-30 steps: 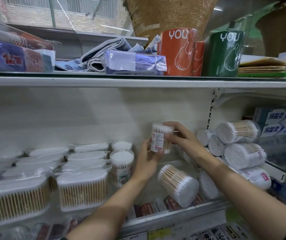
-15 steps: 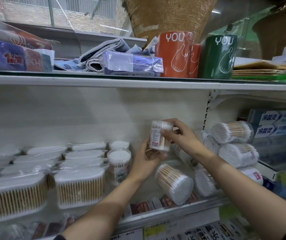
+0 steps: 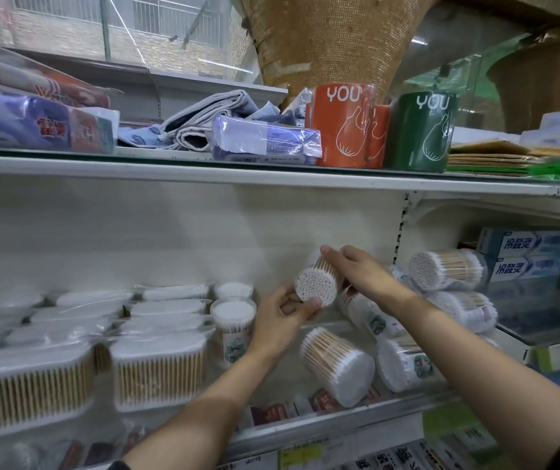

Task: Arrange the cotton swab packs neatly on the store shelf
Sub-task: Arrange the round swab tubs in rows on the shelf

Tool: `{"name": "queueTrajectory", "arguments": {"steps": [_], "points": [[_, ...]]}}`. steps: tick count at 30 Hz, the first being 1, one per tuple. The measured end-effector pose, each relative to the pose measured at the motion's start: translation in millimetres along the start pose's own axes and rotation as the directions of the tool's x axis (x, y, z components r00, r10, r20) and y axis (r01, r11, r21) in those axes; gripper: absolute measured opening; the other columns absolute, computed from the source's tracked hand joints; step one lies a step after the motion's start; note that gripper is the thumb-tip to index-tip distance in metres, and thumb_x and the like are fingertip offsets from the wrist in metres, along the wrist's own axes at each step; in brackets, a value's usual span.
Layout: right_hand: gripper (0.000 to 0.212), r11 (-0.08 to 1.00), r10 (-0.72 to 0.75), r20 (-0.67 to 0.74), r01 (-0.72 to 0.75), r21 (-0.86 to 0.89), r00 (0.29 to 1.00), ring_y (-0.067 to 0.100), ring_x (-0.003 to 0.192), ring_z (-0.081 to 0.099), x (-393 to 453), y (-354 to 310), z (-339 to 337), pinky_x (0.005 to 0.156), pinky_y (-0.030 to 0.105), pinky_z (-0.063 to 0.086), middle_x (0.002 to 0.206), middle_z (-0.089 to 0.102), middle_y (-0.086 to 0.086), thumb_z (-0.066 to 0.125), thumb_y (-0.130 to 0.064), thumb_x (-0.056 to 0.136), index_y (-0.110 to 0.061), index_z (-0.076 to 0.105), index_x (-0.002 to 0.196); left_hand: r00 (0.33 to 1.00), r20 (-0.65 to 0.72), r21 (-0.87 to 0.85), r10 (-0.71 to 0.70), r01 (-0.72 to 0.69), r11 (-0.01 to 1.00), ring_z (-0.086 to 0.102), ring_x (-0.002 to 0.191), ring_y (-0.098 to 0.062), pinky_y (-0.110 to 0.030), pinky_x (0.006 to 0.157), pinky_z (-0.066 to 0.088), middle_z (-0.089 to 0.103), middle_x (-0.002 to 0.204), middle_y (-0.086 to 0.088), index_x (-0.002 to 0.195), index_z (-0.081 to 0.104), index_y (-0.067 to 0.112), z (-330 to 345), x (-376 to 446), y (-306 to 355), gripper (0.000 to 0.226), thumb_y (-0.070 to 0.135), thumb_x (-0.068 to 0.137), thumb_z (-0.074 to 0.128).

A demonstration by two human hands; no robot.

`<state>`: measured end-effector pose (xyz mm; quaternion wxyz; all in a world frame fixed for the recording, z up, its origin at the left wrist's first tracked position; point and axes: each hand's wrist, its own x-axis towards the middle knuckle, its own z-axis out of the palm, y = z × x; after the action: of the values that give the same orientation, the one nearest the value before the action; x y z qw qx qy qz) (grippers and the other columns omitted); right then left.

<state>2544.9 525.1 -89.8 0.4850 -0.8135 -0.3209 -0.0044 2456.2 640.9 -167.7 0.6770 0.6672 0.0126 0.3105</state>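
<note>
Head view: round cotton swab tub [image 3: 317, 287] held in mid-air before the back wall of the store shelf [image 3: 305, 432], above the gap near its middle. Tipped over now, white tips facing the camera, where half a second ago upright with its label showing. Left hand [image 3: 283, 318] curled beneath the tub's near end, thumb pressed on the rim; right hand [image 3: 361, 271] laid over the top of its side, fingers [image 3: 331, 254] wrapped round. Both clamped on the same tub. Just left, two upright tubs [image 3: 232, 318] beside stacked flat swab packs [image 3: 160, 368]; right and below, a loose heap of lying tubs [image 3: 337, 366]. Probably being turned for placing, whether to join the heap or stand by the uprights not yet clear.
</note>
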Motion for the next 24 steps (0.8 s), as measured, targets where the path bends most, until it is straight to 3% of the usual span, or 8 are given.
{"name": "queueTrajectory", "arguments": {"steps": [3,7,13,16,19,21,24], "points": [[0.038,0.998,-0.053,-0.006,0.053,-0.02,0.999,0.015,0.064,0.056,-1.7,-2.7,0.0,0.058,0.027,0.046,0.077,0.058,0.004,0.055,-0.043,0.091,-0.005,0.058,0.092,1.0,0.021,0.037,0.007,-0.008,0.999,0.071,0.081,-0.016,-0.021,0.071,0.055,0.072,0.097,-0.006,0.11,0.061,0.005,0.0,-1.8,0.9,0.038,0.023,0.079,0.071],[0.015,0.989,-0.135,0.069,0.129,0.077,0.988,0.017,0.083,0.063,-6.1,-9.1,-7.4,0.071,0.025,0.051,0.095,0.062,0.004,0.061,-0.024,0.089,-0.012,0.058,0.098,1.0,0.023,0.015,-0.013,0.013,1.0,0.071,0.089,-0.019,-0.032,0.082,0.056,0.07,0.104,-0.01,0.117,0.054,0.009,0.0,-2.6,1.5,0.061,0.047,0.072,0.069],[0.032,0.982,-0.17,0.211,0.147,0.12,0.963,0.017,0.096,0.065,-11.4,-14.1,-17.6,0.077,0.019,0.05,0.124,0.051,0.007,0.071,-0.006,0.078,-0.021,0.065,0.106,1.0,0.023,-0.049,-0.015,0.017,0.999,0.067,0.097,-0.017,-0.034,0.086,0.055,0.069,0.105,-0.004,0.109,0.06,0.014,-3.8,-3.3,4.6,0.056,0.048,0.067,0.07],[0.038,0.968,-0.208,0.24,0.163,0.193,0.948,0.015,0.096,0.065,-18.3,-20.1,-21.0,0.075,0.015,0.049,0.121,0.055,0.007,0.07,0.003,0.075,-0.016,0.065,0.107,0.998,0.012,0.062,0.057,-0.057,0.996,0.065,0.096,-0.015,-0.03,0.084,0.055,0.067,0.102,0.0,0.107,0.058,0.02,-3.9,-6.8,12.0,0.053,0.048,0.064,0.071],[0.038,0.95,-0.235,0.28,0.16,0.266,0.931,0.016,0.098,0.064,-22.7,-25.8,-27.0,0.086,0.024,0.049,0.105,0.066,0.002,0.068,0.003,0.074,-0.014,0.063,0.107,0.991,-0.013,0.24,0.133,-0.126,0.963,0.063,0.094,-0.012,-0.029,0.083,0.054,0.065,0.101,0.002,0.114,0.051,0.021,-2.7,-9.5,26.8,0.05,0.038,0.072,0.074],[0.036,0.927,-0.237,0.324,0.113,0.359,0.916,0.021,0.096,0.063,-25.3,-28.0,-27.1,0.09,0.032,0.048,0.101,0.065,0.007,0.065,-0.006,0.071,-0.011,0.059,0.106,0.984,-0.041,0.403,0.173,-0.142,0.904,0.062,0.086,-0.009,-0.028,0.079,0.053,0.063,0.094,0.003,0.123,0.045,0.021,-3.8,-12.6,42.2,0.06,0.038,0.075,0.076],[0.033,0.911,-0.232,0.349,0.077,0.406,0.908,0.023,0.091,0.061,-30.2,-33.2,-20.9,0.085,0.034,0.049,0.1,0.059,0.016,0.066,-0.01,0.071,-0.005,0.053,0.101,0.987,-0.01,0.601,0.16,-0.122,0.79,0.062,0.082,-0.011,-0.031,0.076,0.051,0.062,0.086,0.004,0.136,0.028,0.022,-13.7,-17.0,64.0,0.08,0.046,0.074,0.073]]}}
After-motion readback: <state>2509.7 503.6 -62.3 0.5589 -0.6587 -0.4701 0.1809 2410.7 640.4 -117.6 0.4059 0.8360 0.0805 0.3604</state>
